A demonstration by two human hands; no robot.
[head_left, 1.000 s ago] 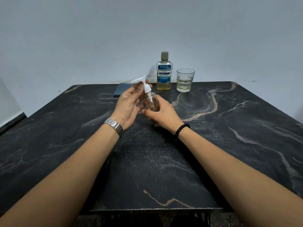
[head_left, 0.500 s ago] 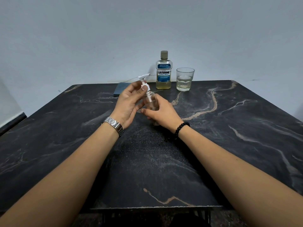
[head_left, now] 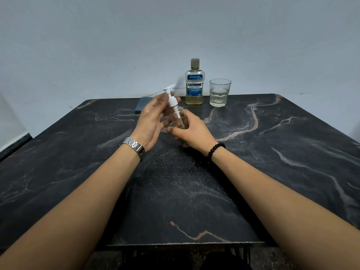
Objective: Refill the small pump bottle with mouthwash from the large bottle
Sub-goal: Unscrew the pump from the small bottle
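- Gripping the small pump bottle (head_left: 178,118) with the right hand (head_left: 191,131), fingers (head_left: 171,130) curling round the clear body from the right and behind, thumb lying in front at the lower part.
- Left hand (head_left: 153,121) is pinching the white pump head (head_left: 172,99) at its collar, fingertips on the far side, palm facing right toward the bottle.
- Pump head is sitting raised above the bottle neck, tilting left, its dip tube showing inside the clear body; cannot tell whether it is threaded on or loose.
- Small bottle is being held just above the table (head_left: 272,152), mid-table, between both hands, looking near empty.
- Large mouthwash bottle (head_left: 194,85) is standing upright at the far table edge, cap on, amber liquid low in it, well apart from the hands.
- Glass (head_left: 219,92) is standing just beside the large bottle on its right, partly filled with clear liquid.
- Blue flat item (head_left: 143,106) is lying at the far edge behind the left hand, partly hidden.
- Metal watch (head_left: 135,148) is sitting on the left wrist, black bead bracelet (head_left: 214,151) on the right.
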